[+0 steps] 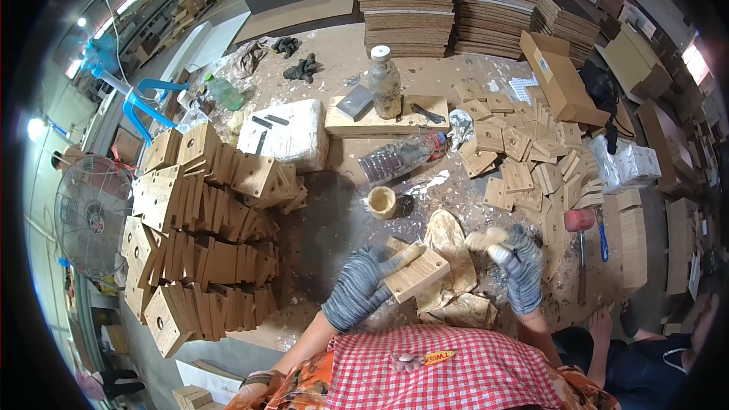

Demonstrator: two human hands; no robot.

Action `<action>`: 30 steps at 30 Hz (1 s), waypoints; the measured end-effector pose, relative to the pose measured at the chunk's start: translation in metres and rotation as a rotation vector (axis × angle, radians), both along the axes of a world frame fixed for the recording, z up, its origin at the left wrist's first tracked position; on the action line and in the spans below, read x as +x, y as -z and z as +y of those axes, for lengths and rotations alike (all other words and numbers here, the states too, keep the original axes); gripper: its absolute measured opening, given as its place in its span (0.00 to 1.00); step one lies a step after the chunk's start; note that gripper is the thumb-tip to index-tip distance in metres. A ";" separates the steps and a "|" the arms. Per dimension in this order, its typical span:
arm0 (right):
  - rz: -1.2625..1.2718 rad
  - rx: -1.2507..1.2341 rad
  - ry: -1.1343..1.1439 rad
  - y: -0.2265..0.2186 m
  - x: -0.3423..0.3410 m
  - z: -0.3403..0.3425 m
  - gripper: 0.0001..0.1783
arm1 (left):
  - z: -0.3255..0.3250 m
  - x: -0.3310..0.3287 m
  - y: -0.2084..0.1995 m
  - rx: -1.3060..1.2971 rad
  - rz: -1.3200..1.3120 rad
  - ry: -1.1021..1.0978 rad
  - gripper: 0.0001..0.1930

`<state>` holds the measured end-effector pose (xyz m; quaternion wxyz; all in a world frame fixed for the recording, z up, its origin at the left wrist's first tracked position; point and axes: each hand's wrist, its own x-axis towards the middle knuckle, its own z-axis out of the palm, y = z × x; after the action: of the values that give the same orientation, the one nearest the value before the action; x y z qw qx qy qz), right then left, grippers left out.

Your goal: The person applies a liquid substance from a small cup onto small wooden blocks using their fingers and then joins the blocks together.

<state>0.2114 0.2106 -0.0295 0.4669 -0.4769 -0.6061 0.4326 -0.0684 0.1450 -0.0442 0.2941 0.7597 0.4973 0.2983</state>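
Note:
My left hand (363, 288), in a grey knit glove with stained fingertips, grips a small wooden block (419, 275) with round holes near its corners. The block is tilted above the near edge of the table. To its right is my right hand (519, 266), gloved the same way and raised apart from the block. Its fingertips are smeared by motion, so whether they pinch anything is unclear. A stained, crumpled cloth (449, 247) lies behind and under the block. Beyond the hands stands a small round cup (381, 203) with a pale crusted rim.
Stacked wooden blocks (205, 235) rise at the left; loose ones (520, 152) are heaped at the right. A plastic bottle (399, 159) lies mid-table behind the cup, near a capped jar (384, 83). A red-headed mallet (580, 222) rests right. Another person (645, 364) sits at lower right.

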 end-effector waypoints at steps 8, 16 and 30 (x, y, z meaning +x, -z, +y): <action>0.031 -0.122 -0.169 -0.009 -0.009 -0.008 0.11 | -0.001 -0.009 0.027 -0.069 -0.084 0.015 0.29; -0.113 -0.014 -0.216 -0.009 -0.013 -0.009 0.13 | -0.011 -0.010 0.043 -0.045 -0.154 -0.018 0.28; -0.036 -0.017 -0.253 -0.022 -0.011 -0.008 0.12 | -0.011 0.005 0.009 -0.711 -1.527 -0.316 0.22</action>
<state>0.2002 0.2022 -0.0071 0.3937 -0.4083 -0.6659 0.4847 -0.0629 0.1342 -0.0528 0.7242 0.1350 0.3270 0.5920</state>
